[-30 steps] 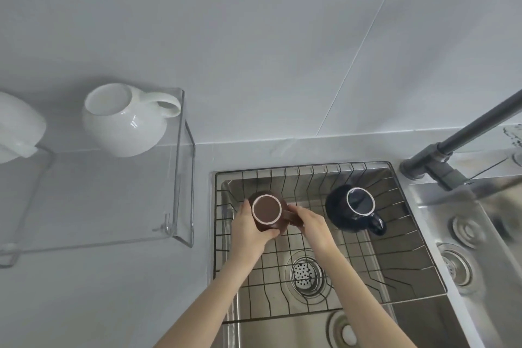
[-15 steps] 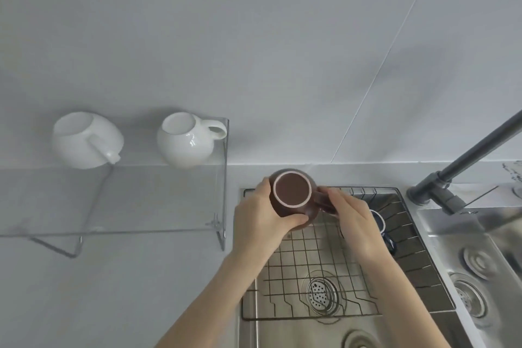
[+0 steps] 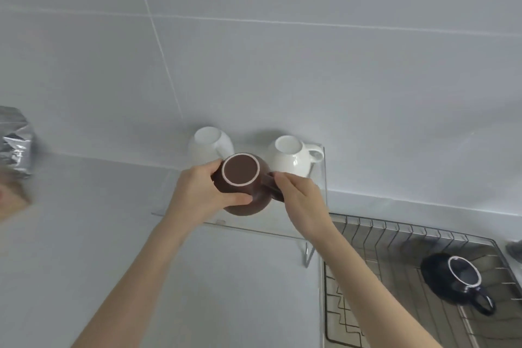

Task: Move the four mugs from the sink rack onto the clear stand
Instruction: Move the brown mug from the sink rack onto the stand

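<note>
Foil bag [image 3: 15,144] sits far left on the counter [image 3: 84,234]. Left hand [image 3: 197,195] cups the brown mug [image 3: 243,186] body, right hand [image 3: 302,200] pinches its handle; mug upside down over the clear stand [image 3: 319,237], in front of two white mugs [image 3: 210,144] [image 3: 292,158]. Glazed ceramic: rigid, slick, chips easily, so two-hand hold suits. Black mug [image 3: 457,280] waits in the wire sink rack [image 3: 395,277], far right.

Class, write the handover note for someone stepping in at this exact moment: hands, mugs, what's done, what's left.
Left hand grips the brown mug by its body; right hand holds its handle. The mug is upside down, over the clear stand, not set down.
Done: two white mugs sit on the stand.
Left: place the brown mug, then fetch the dark mug from the sink rack.
</note>
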{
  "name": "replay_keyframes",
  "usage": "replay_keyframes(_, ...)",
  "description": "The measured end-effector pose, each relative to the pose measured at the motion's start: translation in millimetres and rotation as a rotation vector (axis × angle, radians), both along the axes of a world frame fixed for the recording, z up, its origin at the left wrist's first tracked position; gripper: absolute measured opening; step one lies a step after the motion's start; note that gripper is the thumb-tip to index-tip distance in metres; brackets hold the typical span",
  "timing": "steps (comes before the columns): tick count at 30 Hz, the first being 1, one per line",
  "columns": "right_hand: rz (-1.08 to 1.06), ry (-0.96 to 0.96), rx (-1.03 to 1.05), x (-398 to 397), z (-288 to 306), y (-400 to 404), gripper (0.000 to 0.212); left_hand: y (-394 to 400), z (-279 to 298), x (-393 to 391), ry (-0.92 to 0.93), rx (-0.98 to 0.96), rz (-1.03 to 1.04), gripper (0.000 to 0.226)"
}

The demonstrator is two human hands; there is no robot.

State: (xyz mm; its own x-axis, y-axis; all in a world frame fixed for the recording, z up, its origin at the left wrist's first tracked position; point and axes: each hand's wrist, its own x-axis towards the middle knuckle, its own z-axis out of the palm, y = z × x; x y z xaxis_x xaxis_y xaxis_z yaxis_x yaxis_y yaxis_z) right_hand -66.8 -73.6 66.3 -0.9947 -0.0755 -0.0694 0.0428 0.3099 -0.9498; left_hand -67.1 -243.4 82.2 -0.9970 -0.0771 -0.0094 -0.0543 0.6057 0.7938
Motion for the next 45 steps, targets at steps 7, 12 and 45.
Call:
replay_keyframes(7, 0.06, -0.038, -0.014, -13, -22, -70, 0.051, -70, -15, -9, -0.094, 0.031, 0.016, 0.053)
replay_keyframes(12, 0.083, -0.042, 0.024, -17, -27, -91, 0.052, -92, -24, -13, -0.103, 0.076, -0.001, 0.052)
replay_keyframes(45, -0.026, -0.131, -0.13, -10, -9, 58, 0.027, 27, -6, 19, 0.318, -0.178, -0.156, 0.053)
